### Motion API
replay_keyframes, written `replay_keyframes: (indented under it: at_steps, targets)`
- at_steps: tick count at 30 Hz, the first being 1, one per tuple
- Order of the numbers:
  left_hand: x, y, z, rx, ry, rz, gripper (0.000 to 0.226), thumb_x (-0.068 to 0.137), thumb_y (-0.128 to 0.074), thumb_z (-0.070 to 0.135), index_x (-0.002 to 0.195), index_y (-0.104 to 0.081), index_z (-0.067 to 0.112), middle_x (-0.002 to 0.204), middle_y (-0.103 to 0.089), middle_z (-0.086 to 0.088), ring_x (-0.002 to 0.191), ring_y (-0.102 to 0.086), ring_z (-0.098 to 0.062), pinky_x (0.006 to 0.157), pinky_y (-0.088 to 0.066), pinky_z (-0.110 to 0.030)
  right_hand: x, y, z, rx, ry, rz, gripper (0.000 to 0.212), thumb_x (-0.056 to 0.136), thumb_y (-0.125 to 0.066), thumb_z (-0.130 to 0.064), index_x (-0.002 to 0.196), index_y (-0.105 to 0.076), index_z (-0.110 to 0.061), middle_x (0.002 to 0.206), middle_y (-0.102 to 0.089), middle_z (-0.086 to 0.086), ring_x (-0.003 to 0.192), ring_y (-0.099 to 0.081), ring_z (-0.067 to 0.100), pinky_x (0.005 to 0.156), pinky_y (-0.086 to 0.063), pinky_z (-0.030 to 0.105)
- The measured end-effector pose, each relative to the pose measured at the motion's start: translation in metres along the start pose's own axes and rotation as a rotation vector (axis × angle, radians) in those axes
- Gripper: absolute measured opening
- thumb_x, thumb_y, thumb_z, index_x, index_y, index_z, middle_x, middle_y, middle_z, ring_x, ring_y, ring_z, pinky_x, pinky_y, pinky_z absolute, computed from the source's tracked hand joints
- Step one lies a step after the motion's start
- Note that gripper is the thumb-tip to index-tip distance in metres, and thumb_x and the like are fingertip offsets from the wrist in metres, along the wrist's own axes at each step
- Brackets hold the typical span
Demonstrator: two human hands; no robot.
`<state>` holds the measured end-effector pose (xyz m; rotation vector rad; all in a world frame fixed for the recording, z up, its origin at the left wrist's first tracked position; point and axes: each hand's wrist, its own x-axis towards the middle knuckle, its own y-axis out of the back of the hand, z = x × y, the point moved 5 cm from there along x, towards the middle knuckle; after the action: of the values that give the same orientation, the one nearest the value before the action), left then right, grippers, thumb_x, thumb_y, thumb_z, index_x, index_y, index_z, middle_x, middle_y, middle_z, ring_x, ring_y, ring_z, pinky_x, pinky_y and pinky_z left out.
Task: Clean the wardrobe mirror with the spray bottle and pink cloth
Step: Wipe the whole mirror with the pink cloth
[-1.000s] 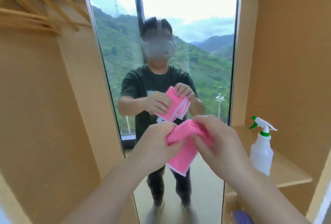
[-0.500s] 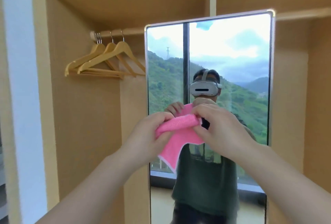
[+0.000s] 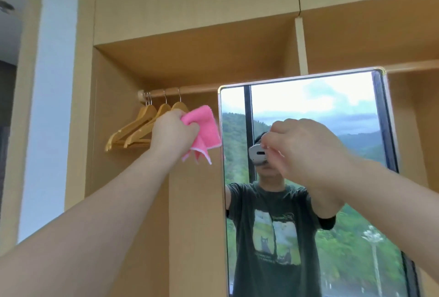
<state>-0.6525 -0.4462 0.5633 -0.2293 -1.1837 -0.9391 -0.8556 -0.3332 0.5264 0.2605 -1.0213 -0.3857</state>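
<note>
— Which step are you on?

— By the look of it, the start of the wipe. Your left hand (image 3: 174,130) grips the cloth (image 3: 203,130) in a bunch at centre-left of the frame, raised near the top left corner of the mirror (image 3: 320,106), just beside its edge. I cannot tell whether the cloth touches the frame or glass yet; it seems just short of it.

— And your right hand?

— Your right hand (image 3: 306,149) is up in front of the glass at centre-right, fingers curled in. It holds nothing that I can see, though the palm side is hidden from this view.

— Where is the spray bottle?

— Not in view here, so I cannot say whether the glass is wet.

— What does the next move call for?

— Carry the cloth right onto the glass, flatten it under your palm, then work across the top edge and down in overlapping passes. A loose bunch will likely smear rather than clean, so spread it first.

— How does the cloth lie?

— Crumpled in your grip, its free part fans out to the right toward the mirror, and two white-edged corners hang down. The mirror's long axis runs top to bottom, leaning slightly in this view.

— Anything else nearby?

— Wooden hangers (image 3: 133,130) on the rail (image 3: 180,90), behind your left hand.
</note>
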Motion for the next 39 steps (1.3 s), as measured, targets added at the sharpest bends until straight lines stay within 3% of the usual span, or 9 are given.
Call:
replay_keyframes:
  at_steps: [5, 10, 13, 16, 20, 24, 28, 33, 39]
  targets:
    - [0.055, -0.023, -0.006, -0.148, 0.07, -0.024, 0.011, 0.081, -0.049, 0.01, 0.085, -0.058, 0.006, 0.07, -0.066, -0.016, 0.052, -0.066, -0.032, 0.048, -0.055, -0.034, 0.017, 0.005, -0.005, -0.01, -0.043, -0.018, 0.022, 0.089, -0.047, -0.03, 0.086, -0.066, -0.02, 0.079, -0.061, -0.003, 0.074, -0.059, 0.022, 0.062, -0.048, 0.033]
    - [0.098, -0.021, 0.004, -0.199, 0.239, 0.043, 0.019, 0.085, -0.05, 0.006, 0.101, -0.059, 0.002, 0.103, -0.068, -0.02, 0.094, -0.066, -0.039, 0.077, -0.053, -0.034, 0.016, 0.01, -0.001, -0.064, -0.047, 0.055, 0.013, 0.073, -0.056, -0.024, 0.061, -0.058, -0.019, 0.054, -0.049, -0.006, 0.049, -0.05, 0.019, 0.042, -0.037, 0.027]
    - [0.1, -0.026, 0.014, -0.258, 0.27, -0.043, 0.023, 0.088, -0.05, 0.009, 0.105, -0.059, -0.003, 0.096, -0.065, -0.017, 0.087, -0.063, -0.036, 0.068, -0.044, -0.033, 0.017, 0.017, 0.006, -0.076, -0.061, 0.075, 0.016, 0.075, -0.054, -0.025, 0.059, -0.056, -0.02, 0.052, -0.047, -0.007, 0.047, -0.049, 0.019, 0.04, -0.035, 0.028]
    - [0.085, -0.041, 0.035, -0.521, 0.205, -0.21, 0.028, 0.075, -0.051, 0.019, 0.093, -0.063, 0.001, 0.076, -0.068, -0.014, 0.073, -0.069, -0.034, 0.067, -0.055, -0.037, 0.018, 0.02, 0.007, -0.1, -0.065, 0.067, 0.018, 0.077, -0.053, -0.025, 0.06, -0.057, -0.019, 0.052, -0.047, -0.007, 0.047, -0.048, 0.019, 0.04, -0.036, 0.027]
    - [0.079, -0.062, 0.034, -0.881, 0.212, -0.336, 0.053, 0.055, -0.057, 0.029, 0.103, -0.053, 0.008, 0.079, -0.062, -0.014, 0.077, -0.066, -0.033, 0.073, -0.051, -0.046, 0.019, 0.02, 0.009, -0.069, -0.099, -0.021, 0.023, 0.088, -0.045, -0.029, 0.079, -0.064, -0.019, 0.07, -0.057, -0.005, 0.066, -0.056, 0.02, 0.054, -0.046, 0.033]
    - [0.064, -0.072, 0.038, -0.876, 0.125, -0.34, 0.058, 0.069, -0.048, 0.01, 0.124, -0.047, 0.026, 0.085, -0.057, -0.01, 0.075, -0.063, -0.029, 0.07, -0.052, -0.042, 0.009, 0.023, 0.006, 0.032, -0.159, -0.001, 0.021, 0.088, -0.049, -0.024, 0.096, -0.067, -0.018, 0.092, -0.064, -0.001, 0.087, -0.058, 0.023, 0.07, -0.048, 0.038]
    - [0.054, -0.082, 0.042, -0.836, 0.143, -0.242, 0.047, 0.089, -0.045, 0.008, 0.129, -0.034, 0.031, 0.086, -0.055, -0.003, 0.07, -0.057, -0.019, 0.062, -0.046, -0.031, -0.009, 0.006, -0.005, 0.195, -0.248, -0.055, 0.021, 0.09, -0.047, -0.026, 0.101, -0.064, -0.022, 0.099, -0.065, -0.004, 0.092, -0.06, 0.022, 0.075, -0.05, 0.038]
    - [0.054, -0.086, 0.039, -0.74, 0.093, -0.15, 0.049, 0.098, -0.039, 0.036, 0.144, -0.029, 0.024, 0.095, -0.053, 0.003, 0.09, -0.056, -0.019, 0.071, -0.045, -0.031, -0.041, -0.004, -0.008, 0.456, -0.395, -0.014, 0.018, 0.089, -0.051, -0.025, 0.088, -0.069, -0.023, 0.082, -0.068, -0.006, 0.079, -0.062, 0.016, 0.071, -0.052, 0.039]
    - [0.023, -0.094, 0.029, -0.64, 0.111, -0.158, 0.055, 0.101, -0.028, 0.045, 0.147, -0.025, 0.014, 0.083, -0.048, 0.007, 0.079, -0.053, -0.013, 0.064, -0.039, -0.026, -0.086, -0.021, -0.014, 0.817, -0.682, 0.029, 0.02, 0.087, -0.062, -0.02, 0.071, -0.072, -0.025, 0.07, -0.07, -0.012, 0.068, -0.064, 0.004, 0.066, -0.053, 0.023]
